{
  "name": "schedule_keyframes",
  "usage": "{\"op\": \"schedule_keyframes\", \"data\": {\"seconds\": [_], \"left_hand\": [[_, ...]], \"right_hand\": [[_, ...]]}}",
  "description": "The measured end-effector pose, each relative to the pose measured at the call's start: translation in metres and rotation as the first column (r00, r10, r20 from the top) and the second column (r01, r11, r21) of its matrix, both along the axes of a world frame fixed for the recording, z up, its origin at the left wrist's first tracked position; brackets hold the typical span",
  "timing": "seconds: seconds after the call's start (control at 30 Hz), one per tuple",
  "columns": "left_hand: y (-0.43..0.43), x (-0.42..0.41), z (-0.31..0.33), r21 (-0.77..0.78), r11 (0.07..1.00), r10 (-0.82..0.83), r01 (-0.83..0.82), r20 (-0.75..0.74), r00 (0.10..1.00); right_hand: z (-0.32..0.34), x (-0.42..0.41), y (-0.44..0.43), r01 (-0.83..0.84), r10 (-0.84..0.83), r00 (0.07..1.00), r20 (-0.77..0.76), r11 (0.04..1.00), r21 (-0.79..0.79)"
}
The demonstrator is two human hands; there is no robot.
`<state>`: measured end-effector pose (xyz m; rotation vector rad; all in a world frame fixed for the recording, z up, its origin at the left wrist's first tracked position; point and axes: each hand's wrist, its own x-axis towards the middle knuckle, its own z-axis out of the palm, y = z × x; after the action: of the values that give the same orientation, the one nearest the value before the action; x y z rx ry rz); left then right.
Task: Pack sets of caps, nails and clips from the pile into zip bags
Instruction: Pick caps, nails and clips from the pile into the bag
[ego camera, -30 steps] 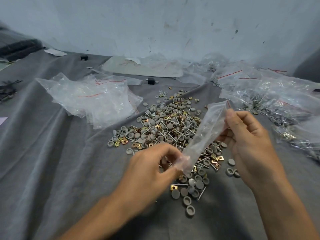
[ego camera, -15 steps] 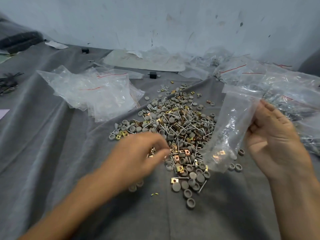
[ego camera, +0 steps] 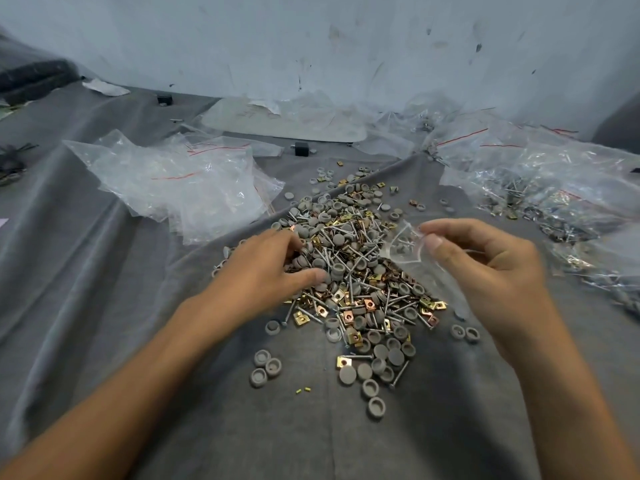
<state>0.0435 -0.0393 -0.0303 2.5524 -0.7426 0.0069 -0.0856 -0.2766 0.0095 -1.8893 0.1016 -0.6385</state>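
A wrinkled grey cloth (ego camera: 104,306) covers the work surface in front of you, and a scuffed pale wall (ego camera: 311,46) rises behind its far edge. The pile (ego camera: 353,271) of mixed parts lies in the middle of the cloth: round grey caps (ego camera: 375,407), silver nails (ego camera: 398,374) and brass-coloured square clips (ego camera: 346,362), thick at the centre and thinning toward you. Your left forearm comes in from the near left, and your left hand (ego camera: 263,271) lies palm down on the pile's left edge. Its fingers are curled into the caps and its thumb is stretched alongside, but I cannot tell whether it has actually caught a piece. Your right forearm enters from the near right with the wrist bent inward. Your right hand (ego camera: 485,268) hangs just above the pile's right side and pinches the rim of a clear zip bag (ego camera: 405,247) between thumb and forefinger, the other fingers loosely bent behind it. The bag's mouth faces the pile, and its body trails back under your palm. A heap of empty zip bags (ego camera: 180,181) sits to the far left of the pile. Filled bags (ego camera: 540,188) lie in a spread at the far right. A small black block (ego camera: 302,148) stands beyond the pile, near a flat pale board (ego camera: 284,123) against the wall.
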Motion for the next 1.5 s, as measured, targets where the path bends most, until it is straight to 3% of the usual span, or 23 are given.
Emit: {"op": "schedule_keyframes", "data": {"seconds": [0.1,0.2,0.4,0.6,0.77,0.9,1.27,1.5], "left_hand": [[0.000,-0.005,0.001,0.020,0.997,-0.077,0.078,-0.024,0.997],[-0.002,-0.012,0.002,0.018,0.995,-0.097,0.096,0.047,0.994],[0.005,-0.010,0.006,-0.171,0.985,-0.031,0.030,-0.004,1.000],[0.011,-0.003,0.008,-0.371,0.928,-0.026,-0.031,-0.149,0.988],[-0.003,-0.019,0.020,-0.596,0.803,-0.212,0.016,-0.260,0.942],[-0.024,-0.038,0.021,-0.590,0.804,-0.304,0.081,-0.289,0.908],[-0.032,-0.042,0.020,-0.614,0.789,-0.260,0.013,-0.314,0.913],[-0.042,-0.049,0.015,-0.743,0.667,-0.286,-0.065,-0.335,0.898]], "right_hand": [[-0.002,0.002,0.005,-0.026,0.025,0.999,-0.047,1.000,-0.014],[-0.004,0.002,0.007,-0.039,0.035,0.996,-0.080,0.998,-0.054],[-0.007,0.002,0.009,-0.102,0.083,0.984,-0.155,0.987,-0.121],[-0.005,0.001,0.011,-0.134,0.108,0.979,-0.173,0.981,-0.143],[-0.006,0.003,0.013,-0.146,0.117,0.978,-0.175,0.975,-0.166],[-0.007,0.003,0.014,-0.153,0.124,0.979,-0.164,0.973,-0.174],[-0.009,0.004,0.012,-0.165,0.137,0.978,-0.157,0.969,-0.185],[-0.008,0.003,0.014,-0.198,0.170,0.973,-0.158,0.964,-0.177]]}}
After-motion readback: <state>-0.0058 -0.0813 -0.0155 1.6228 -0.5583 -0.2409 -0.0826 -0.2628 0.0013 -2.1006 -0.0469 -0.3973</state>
